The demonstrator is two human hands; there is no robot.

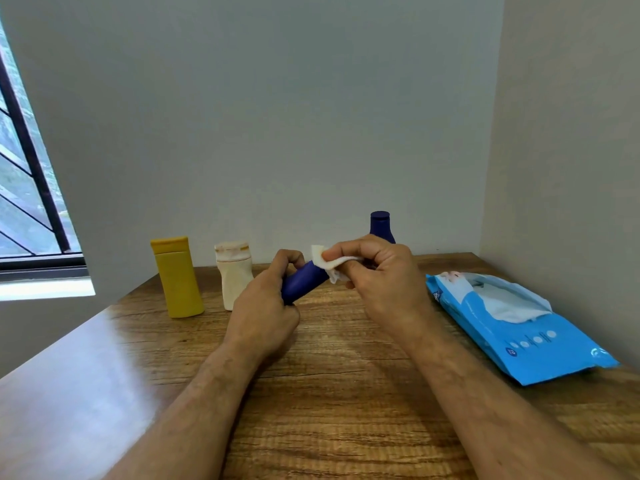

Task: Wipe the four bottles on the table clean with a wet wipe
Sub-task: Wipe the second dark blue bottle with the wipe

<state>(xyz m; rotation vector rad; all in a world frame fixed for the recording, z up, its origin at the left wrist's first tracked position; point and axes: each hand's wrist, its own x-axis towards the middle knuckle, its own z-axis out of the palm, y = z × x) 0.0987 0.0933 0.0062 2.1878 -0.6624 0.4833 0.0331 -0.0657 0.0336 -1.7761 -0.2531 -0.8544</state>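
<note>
My left hand (265, 306) grips a dark blue bottle (303, 280) and holds it tilted above the wooden table (329, 393). My right hand (375, 271) pinches a white wet wipe (330, 263) wrapped over the bottle's upper end. A yellow bottle (177, 277) and a cream bottle (233, 273) stand upright at the back left. Another dark blue bottle (381, 226) stands behind my right hand, with only its cap and shoulder showing.
A blue pack of wet wipes (519, 334) lies at the table's right side, its flap open and a wipe sticking out. Walls close the table in at the back and right. A window (27, 188) is at the left.
</note>
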